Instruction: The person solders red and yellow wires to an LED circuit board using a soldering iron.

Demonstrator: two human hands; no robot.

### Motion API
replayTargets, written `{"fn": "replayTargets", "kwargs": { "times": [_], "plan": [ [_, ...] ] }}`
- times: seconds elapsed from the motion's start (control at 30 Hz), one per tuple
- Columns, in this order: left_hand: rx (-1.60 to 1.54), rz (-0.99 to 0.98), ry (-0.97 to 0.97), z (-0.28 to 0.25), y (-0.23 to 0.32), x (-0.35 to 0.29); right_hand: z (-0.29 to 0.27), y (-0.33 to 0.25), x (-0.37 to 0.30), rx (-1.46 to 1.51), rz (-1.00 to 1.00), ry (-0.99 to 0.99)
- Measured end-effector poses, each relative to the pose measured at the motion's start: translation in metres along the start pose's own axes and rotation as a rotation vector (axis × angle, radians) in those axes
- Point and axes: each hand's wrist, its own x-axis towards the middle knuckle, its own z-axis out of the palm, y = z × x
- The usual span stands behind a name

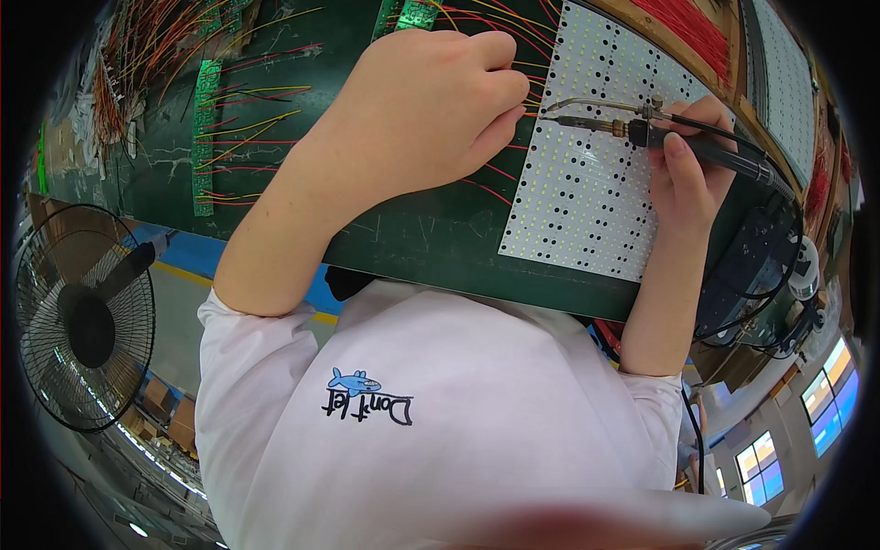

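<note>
My right hand (692, 170) grips a soldering iron (683, 139) with a dark handle and a thin curved metal tube beside its tip. The tip points left, over the left edge of a white LED board (577, 197) dotted with small yellowish parts and black holes. Close to that tip, my left hand (440, 105) is closed in a pinch on a thin wire (532, 115) at the board's edge. Its palm side and some fingertips are hidden. Red and yellow wires (490, 179) run out from under this hand toward the board.
A green circuit strip (207, 137) with red and yellow wires lies left on the dark green table (440, 261). Bundled wires (137, 73) are at far left, red wires (687, 32) at top right. A black device (752, 266) with a cable stands right; a fan (87, 316) stands left.
</note>
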Motion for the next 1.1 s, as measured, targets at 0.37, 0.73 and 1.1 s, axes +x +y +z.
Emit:
{"fn": "replayTargets", "kwargs": {
  "times": [0.37,0.73,1.1],
  "plan": [
    [-0.019,0.01,-0.014,-0.001,0.0,0.0,0.003,-0.003,0.0,-0.032,0.025,0.018],
    [-0.013,0.01,-0.007,-0.003,-0.001,0.0,-0.01,0.0,0.003,0.171,0.022,0.02],
    [-0.033,-0.109,-0.041,-0.068,-0.017,-0.021,-0.014,-0.001,0.004,0.194,0.046,0.054]
  ]
}}
